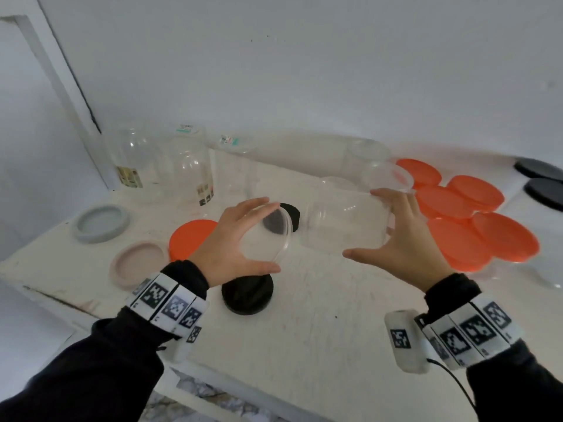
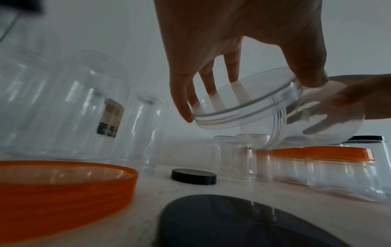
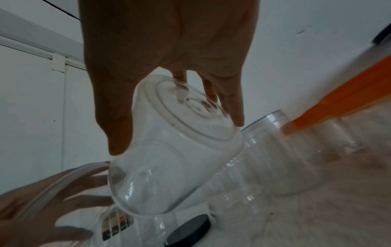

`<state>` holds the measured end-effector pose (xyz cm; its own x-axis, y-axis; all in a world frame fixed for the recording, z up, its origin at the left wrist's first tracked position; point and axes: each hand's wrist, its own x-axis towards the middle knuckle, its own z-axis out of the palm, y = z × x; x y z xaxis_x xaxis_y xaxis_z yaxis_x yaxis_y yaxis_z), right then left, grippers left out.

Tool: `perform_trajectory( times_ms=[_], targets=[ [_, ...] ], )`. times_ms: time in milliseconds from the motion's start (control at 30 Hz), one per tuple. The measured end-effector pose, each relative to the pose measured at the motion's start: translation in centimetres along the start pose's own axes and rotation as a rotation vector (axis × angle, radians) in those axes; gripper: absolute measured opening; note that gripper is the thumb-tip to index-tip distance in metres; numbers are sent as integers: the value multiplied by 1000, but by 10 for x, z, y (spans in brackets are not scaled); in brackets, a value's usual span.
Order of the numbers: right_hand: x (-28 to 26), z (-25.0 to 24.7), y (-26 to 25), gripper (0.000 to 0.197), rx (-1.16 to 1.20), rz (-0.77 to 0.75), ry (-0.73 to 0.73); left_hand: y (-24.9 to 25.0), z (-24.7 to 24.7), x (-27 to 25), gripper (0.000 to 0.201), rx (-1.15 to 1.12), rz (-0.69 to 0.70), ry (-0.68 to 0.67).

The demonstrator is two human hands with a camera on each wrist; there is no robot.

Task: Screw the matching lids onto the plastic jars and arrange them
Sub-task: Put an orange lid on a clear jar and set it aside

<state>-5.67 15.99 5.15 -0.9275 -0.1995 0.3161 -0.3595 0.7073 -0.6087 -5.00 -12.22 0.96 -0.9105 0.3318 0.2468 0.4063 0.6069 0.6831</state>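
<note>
1. Your left hand point(image 1: 231, 242) holds the clear lid point(image 1: 268, 236) by its rim, thumb on the near edge and fingers spread over the far edge. That is a wide grip around the disc, held up off the bench point(image 1: 304, 330).
2. Your right hand point(image 1: 408, 239) cradles the clear jar point(image 1: 344, 223), which lies tipped on its side in the air. Fingers reach over the base end and the thumb sits under the wall. Its mouth points toward the lid.
3. In the left wrist view the lid's edge sits just at the jar's threaded neck point(image 2: 277, 120), tilted and not yet seated square.
4. Both pieces look like thin, light, stiff plastic, and they are probably slick. The jar wall would likely flex if squeezed, so hold near the base, where it is stiffer.
5. Keep the lid gripped at its rim, because only there can you turn it.
6. Spare orange lids point(image 1: 475, 226) lie to the right and a black lid point(image 1: 246, 296) lies below your left hand.
</note>
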Motion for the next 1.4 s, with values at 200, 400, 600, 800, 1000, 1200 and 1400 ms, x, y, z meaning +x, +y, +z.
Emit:
perform_trajectory(
  times_ms=[200,400,600,800,1000,1200,1400],
  targets=[
    [-28,-17,26,85,3,167,1,23,27,18,91,-40,50,1],
    [-45,-28,51,86,-25,233,-23,45,53,35,86,-85,124,11],
    [-59,-35,63,103,-43,240,-102,61,70,46,85,-110,141,-21],
    [-74,-38,81,105,1,256,-205,73,85,57,88,-102,177,-82],
    [-93,-43,90,107,175,333,-221,84,102,67,91,-145,202,-125],
    [-100,-40,97,91,349,444,-173,97,117,73,92,-124,289,-199],
    [-98,-36,97,97,406,442,-176,110,120,81,89,-7,445,-250]
  ],
)
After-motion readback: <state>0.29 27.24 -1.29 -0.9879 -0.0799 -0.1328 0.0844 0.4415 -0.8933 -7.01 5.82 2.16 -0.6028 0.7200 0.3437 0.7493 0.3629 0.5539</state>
